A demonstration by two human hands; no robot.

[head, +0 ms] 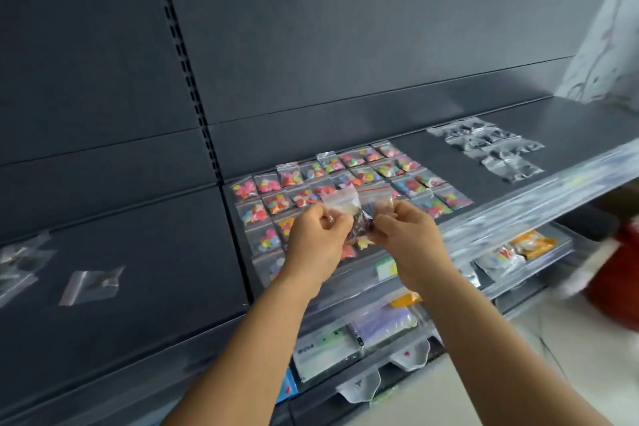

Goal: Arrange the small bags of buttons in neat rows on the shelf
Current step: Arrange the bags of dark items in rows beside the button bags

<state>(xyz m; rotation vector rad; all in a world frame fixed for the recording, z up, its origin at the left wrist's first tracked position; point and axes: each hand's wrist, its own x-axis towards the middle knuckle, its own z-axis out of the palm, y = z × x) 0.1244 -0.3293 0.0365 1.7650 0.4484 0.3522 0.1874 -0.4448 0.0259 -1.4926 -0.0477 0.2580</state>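
Both hands meet in front of the shelf, each pinching a small clear zip bag. The left hand [320, 235] curls its fingers and thumb round the lower part of one clear bag [340, 202], whose open top stands above the knuckles. The right hand [404, 230] pinches a second bag [375, 194], which has a red line along its zip edge. Between the 2 hands the lower ends of the bags bunch together over a dark clump of contents [361, 226]; whether these are dark buttons cannot be told through the blur. The 2 bags touch or overlap there.

Just behind and below the hands, the grey shelf [432, 145] carries a block of small bags of coloured buttons [345, 176], laid flat in close rows that run back toward the rear panel. The hands hide part of the front rows. Further right on the same shelf, well apart from the coloured block, lies a smaller cluster of clear bags with dark contents [491, 145], also in rows. A clear plastic strip [518, 218] runs along the shelf's front edge.

On the shelf section to the left, a lone clear bag [91, 284] lies flat, with other clear bags [17, 263] at the picture's left edge. Lower shelves hold packaged goods [518, 249], too blurred to name.
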